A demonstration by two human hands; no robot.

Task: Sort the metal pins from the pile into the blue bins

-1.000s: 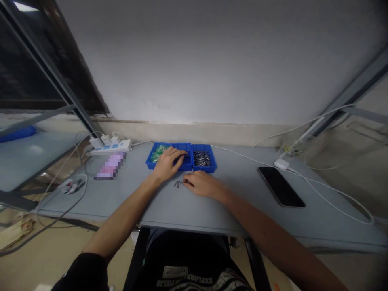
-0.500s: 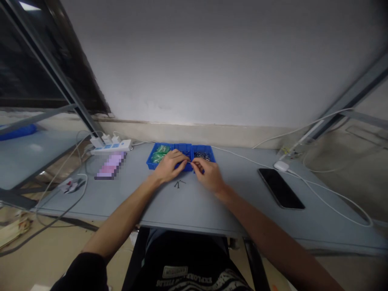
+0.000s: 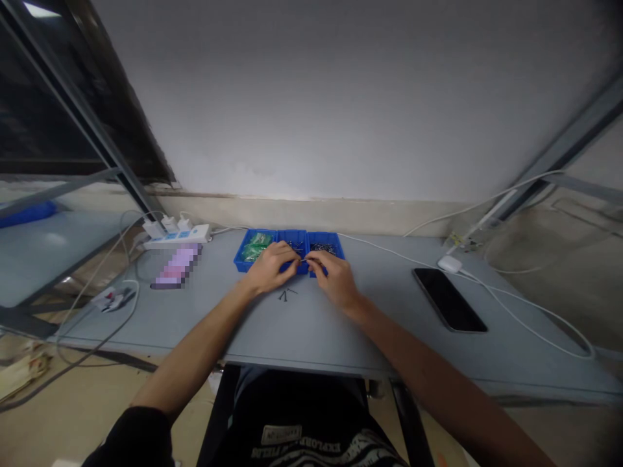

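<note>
Pinching a thin piece (image 3: 303, 261), its ends hidden: left hand (image 3: 265, 268) and right hand (image 3: 337, 280), each grip narrow. Screws (image 3: 285, 296), seven o'clock, grey worktop (image 3: 389, 305); wall (image 3: 341, 117), twelve.

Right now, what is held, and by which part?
A thin, pale, rod-like piece, one end pinched by the right hand, the other at the left hand.

"Hands?"
"Left hand (image 3: 273, 267) and right hand (image 3: 335, 277) almost meeting, both pinching a thin piece (image 3: 303, 260). Too small to ID."
"Behind?"
"Three blue bins (image 3: 242, 266), side by side. Green packets (image 3: 256, 247) left, small metal pieces (image 3: 323, 247) middle and right."
"Loose stuff?"
"Few screws (image 3: 284, 296) on table (image 3: 311, 340), between the wrists. Dark phone (image 3: 450, 299), far right."
</note>
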